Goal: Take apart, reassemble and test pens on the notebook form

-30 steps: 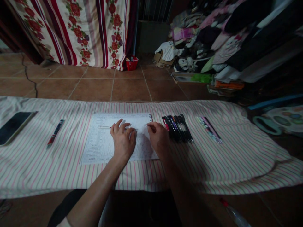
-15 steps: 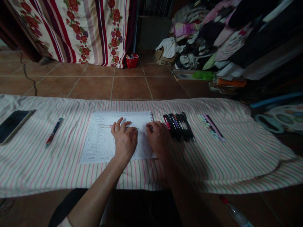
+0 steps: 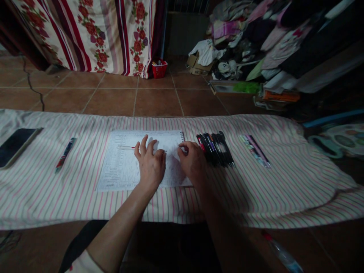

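A white pen (image 3: 125,147) with a red band lies crosswise above a spiral notebook (image 3: 113,170) covered in print and handwriting. My left hand (image 3: 150,163) is over the page, thumb and index finger pinched on the pen near its right end, the other fingers raised and spread. To the right, my right hand (image 3: 192,159) is closed in a pinch at the notebook's spiral side. Whatever sits between its fingertips is too small and dark to name. A gap separates the two hands. Just beyond my right hand lies a row of several pens (image 3: 216,149), mostly black.
A striped cloth (image 3: 170,206) covers the table. On it lie a phone (image 3: 17,146), a dark patterned pen (image 3: 65,155) at left, and a few slim pens (image 3: 256,151) at right. A bottle (image 3: 283,252) is on the floor; a red basket (image 3: 159,69) stands beyond the table.
My right hand has shifted slightly right, widening the gap to my left hand. The left hand keeps its pinch on the pen. The whole view has tilted a little.
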Action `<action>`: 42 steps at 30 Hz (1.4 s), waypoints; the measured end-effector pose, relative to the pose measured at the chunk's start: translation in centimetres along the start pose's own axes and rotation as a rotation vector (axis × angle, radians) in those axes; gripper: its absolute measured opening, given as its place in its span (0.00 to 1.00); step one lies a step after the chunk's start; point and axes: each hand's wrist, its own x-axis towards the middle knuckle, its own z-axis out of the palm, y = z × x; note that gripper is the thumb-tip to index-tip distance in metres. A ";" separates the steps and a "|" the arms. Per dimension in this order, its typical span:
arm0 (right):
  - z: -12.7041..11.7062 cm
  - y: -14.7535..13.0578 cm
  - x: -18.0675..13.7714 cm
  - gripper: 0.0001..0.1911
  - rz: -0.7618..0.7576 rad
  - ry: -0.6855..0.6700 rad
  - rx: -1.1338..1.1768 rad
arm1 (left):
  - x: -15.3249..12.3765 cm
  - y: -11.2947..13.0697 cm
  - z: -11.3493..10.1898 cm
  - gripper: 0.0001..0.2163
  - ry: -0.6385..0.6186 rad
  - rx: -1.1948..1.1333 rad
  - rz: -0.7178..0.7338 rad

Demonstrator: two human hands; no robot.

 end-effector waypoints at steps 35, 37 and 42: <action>-0.2 -1.8 -0.4 0.09 -0.156 0.049 0.136 | 0.2 -6.7 -2.6 0.10 -0.047 0.062 -0.081; -0.1 -2.2 -0.4 0.09 -0.162 0.042 0.156 | 0.1 -7.2 -2.4 0.09 -0.043 0.057 -0.091; -0.1 -3.5 -0.5 0.10 -0.164 0.007 0.226 | 0.1 -7.2 -2.2 0.08 -0.021 0.031 -0.073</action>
